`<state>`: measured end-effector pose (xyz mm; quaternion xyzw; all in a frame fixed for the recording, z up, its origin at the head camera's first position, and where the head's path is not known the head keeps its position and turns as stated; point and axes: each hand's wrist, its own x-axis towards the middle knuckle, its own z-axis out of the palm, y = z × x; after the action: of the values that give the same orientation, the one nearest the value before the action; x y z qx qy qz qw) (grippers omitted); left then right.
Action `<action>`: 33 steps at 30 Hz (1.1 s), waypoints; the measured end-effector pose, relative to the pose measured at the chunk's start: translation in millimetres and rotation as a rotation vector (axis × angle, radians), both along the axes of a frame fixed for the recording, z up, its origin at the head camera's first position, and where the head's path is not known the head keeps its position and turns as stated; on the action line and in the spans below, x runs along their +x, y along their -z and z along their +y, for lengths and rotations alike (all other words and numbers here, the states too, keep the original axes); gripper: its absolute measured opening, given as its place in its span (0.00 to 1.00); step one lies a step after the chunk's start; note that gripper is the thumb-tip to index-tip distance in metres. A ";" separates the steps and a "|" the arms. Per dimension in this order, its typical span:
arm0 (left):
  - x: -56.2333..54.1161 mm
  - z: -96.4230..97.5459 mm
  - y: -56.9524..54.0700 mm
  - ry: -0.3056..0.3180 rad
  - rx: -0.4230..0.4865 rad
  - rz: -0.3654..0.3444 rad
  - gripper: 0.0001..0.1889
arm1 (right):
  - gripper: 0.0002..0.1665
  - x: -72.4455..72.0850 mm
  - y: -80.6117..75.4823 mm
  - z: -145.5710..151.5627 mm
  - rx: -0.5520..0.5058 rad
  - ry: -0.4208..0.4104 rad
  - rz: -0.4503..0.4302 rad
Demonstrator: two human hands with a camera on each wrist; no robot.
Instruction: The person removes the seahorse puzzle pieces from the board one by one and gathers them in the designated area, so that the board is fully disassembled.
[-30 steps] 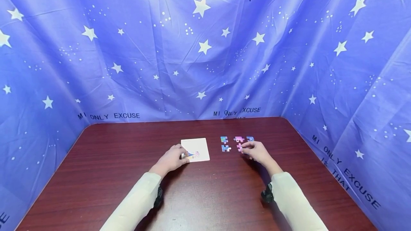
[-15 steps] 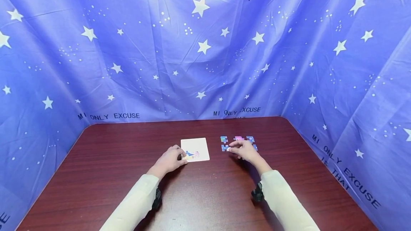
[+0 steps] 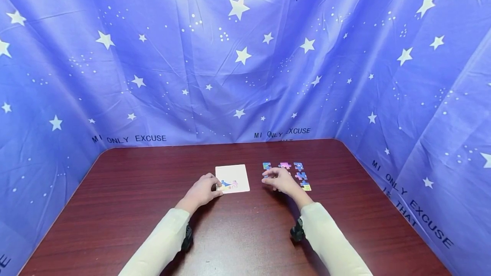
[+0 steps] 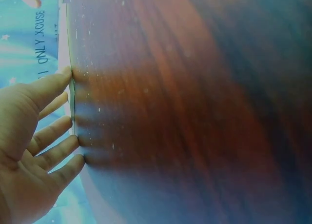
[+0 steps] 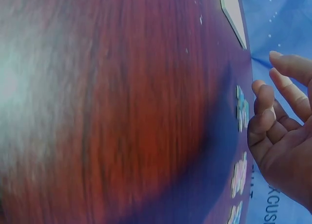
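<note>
A square white puzzle board (image 3: pixel 235 172) lies flat on the table, with a few coloured pieces along its lower left part. My left hand (image 3: pixel 201 190) rests at the board's left edge, its fingertips and thumb touching it; the left wrist view shows the fingers nearly straight and spread. To the right of the board, my right hand (image 3: pixel 281 180) hovers over loose jigsaw pieces, fingers loosely bent. Nothing shows between its fingertips in the right wrist view. A blue-green piece (image 3: pixel 266 165), a pink piece (image 3: pixel 285 165) and a blue star piece (image 3: pixel 298 166) lie beyond it. Other pieces are partly hidden underneath.
More pieces, a blue one (image 3: pixel 301 176) and a yellow one (image 3: pixel 306 187), lie right of my right hand. The dark red wooden table (image 3: pixel 230 233) ends at a blue star-patterned curtain (image 3: pixel 192 54) behind and at both sides.
My right hand has moved left across the loose pieces, uncovering the blue and yellow ones on the right and covering the left ones. The left hand stays almost still at the board.
</note>
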<state>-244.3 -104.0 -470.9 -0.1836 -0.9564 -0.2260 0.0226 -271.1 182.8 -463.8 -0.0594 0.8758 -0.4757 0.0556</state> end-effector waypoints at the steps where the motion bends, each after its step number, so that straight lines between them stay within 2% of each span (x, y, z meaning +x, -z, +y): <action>1: -0.1 -0.2 0.2 -0.004 0.001 -0.007 0.12 | 0.15 0.1 0.5 -2.5 0.003 -0.007 -0.002; 12: -3.9 0.8 2.9 -0.024 -0.001 -0.019 0.11 | 0.13 2.9 0.0 -25.4 0.031 -0.081 0.001; 16: -3.7 -1.1 3.6 0.001 0.030 -0.013 0.10 | 0.12 2.6 1.0 -33.8 0.034 -0.102 0.012; 21: -0.3 -3.7 2.7 0.044 0.033 0.046 0.10 | 0.13 2.5 0.6 -44.5 0.011 -0.135 0.021; 24: -0.9 -2.5 3.6 0.033 0.032 0.034 0.10 | 0.14 2.2 0.8 -50.2 0.007 -0.152 0.022; 26: -2.5 -1.2 4.8 0.013 0.037 0.001 0.09 | 0.14 2.7 0.5 -54.1 0.005 -0.162 0.025; 33: -3.8 0.5 4.5 -0.017 -0.006 -0.010 0.09 | 0.13 3.0 2.6 -67.3 -0.015 -0.183 0.030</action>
<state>-248.1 -103.5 -475.4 -0.1743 -0.9588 -0.2237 0.0190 -268.1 115.5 -466.4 -0.1467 0.8638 -0.4745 0.0852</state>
